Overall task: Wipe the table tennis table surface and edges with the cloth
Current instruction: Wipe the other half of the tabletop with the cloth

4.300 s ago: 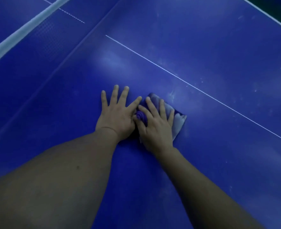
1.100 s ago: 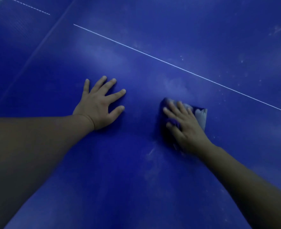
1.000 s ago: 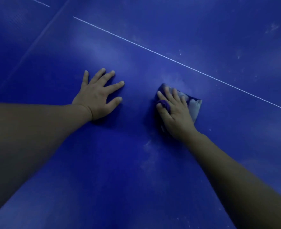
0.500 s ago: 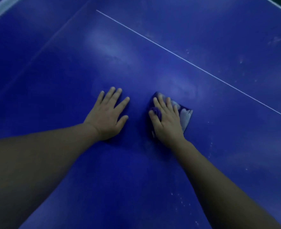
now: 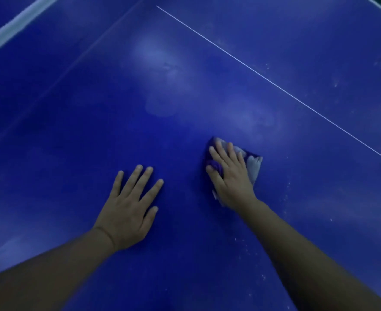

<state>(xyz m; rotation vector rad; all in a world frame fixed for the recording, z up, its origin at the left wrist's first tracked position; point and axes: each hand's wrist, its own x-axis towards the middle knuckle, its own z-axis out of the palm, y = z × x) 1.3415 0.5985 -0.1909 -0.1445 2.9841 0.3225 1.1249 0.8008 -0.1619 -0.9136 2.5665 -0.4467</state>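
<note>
Two bare hands lie on the blue counter point(image 5: 77, 122) in the head view, the only view there is. Left hand point(image 5: 126, 212) rests palm down with its fingers straight and spread, grasping nothing, near the lower middle of the picture. Right hand point(image 5: 230, 178) lies flat on top of the cloth point(image 5: 253, 167), fingers stretched forward and pressing it to the surface, while a purple fold of the fabric bunches up between thumb and forefinger. Pale and purple corners of the cloth stick out beyond the fingertips and to the right of the knuckles. A thin white line point(image 5: 274, 85) runs slantwise across the counter beyond the cloth, apart from it. Pale smears show on the surface ahead of both hands, and small white specks lie to the right of the right forearm. A white band point(image 5: 12, 25) crosses the top left corner.
</note>
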